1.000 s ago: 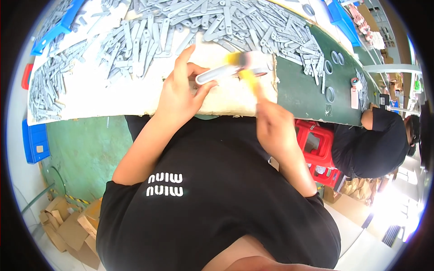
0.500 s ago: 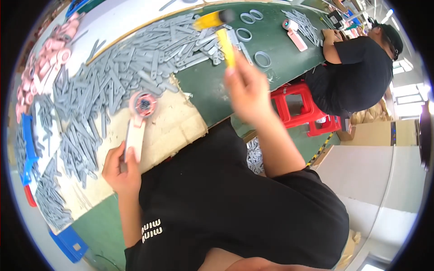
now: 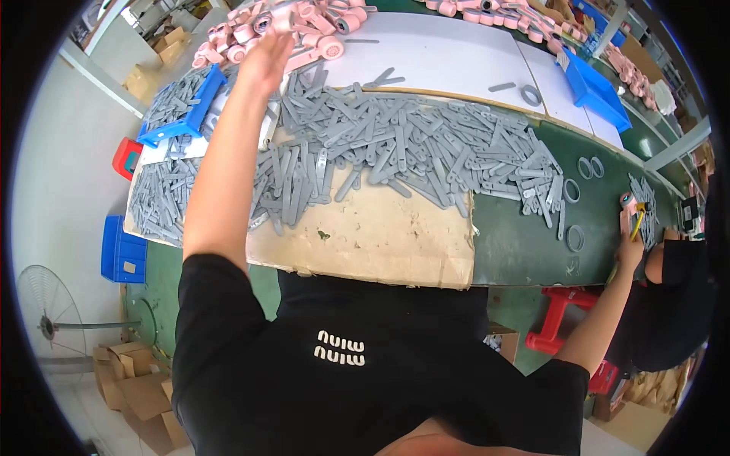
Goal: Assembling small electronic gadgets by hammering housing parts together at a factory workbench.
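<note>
Stretches the left grip (image 3: 266, 64) far forward and to the left, up to a heap of pink parts (image 3: 330, 47) beyond the grey bars (image 3: 380, 140). Cannot tell that grip's state, spread or pinching, against the same pink. Extends the right grip (image 3: 630, 251) out to the far right, wrapped round a yellow-handled hammer (image 3: 637, 225), near a lone pink piece (image 3: 626, 202) at the right end of the green tabletop (image 3: 521, 247). Cannot tell whether touching there. Leaves the grey bars loosely piled between both arms, across the far part of a tan board (image 3: 365, 239) and onto the tabletop. Shows four grey rings (image 3: 568, 242) to the right of the bars, and more bars in a blue bin (image 3: 204, 106) beside the left forearm.
</note>
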The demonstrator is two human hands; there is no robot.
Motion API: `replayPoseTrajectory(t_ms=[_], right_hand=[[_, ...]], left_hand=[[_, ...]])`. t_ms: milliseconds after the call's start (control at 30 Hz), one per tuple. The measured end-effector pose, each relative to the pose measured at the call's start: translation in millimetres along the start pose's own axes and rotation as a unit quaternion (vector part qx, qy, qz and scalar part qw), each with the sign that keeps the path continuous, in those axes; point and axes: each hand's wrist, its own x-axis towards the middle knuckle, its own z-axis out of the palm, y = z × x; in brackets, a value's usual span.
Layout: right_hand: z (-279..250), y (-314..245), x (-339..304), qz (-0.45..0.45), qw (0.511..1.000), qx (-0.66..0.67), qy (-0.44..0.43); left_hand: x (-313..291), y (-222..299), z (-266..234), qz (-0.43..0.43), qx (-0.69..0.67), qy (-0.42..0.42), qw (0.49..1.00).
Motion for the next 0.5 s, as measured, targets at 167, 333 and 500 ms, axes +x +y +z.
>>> replayPoseTrajectory(t_ms=[167,333,500], right_hand=[[22.3,-20.0,11.4,-0.108,0.993,-0.042,0.024],[-12.0,-65.1,-73.0,0.003,0.926,0.373,-0.058],[-64.9,-168.4,-210.8,0.082,0.718,0.617,-0.312]], left_hand=[[99.5,8.8,-60.5,0.202,0.42,-0.032,0.884],[-24.2,-0.5,-19.6,0.052,0.343,-0.177,0.921],[-177.1,19.7,-39.3,0.195,0.647,-0.116,0.728]])
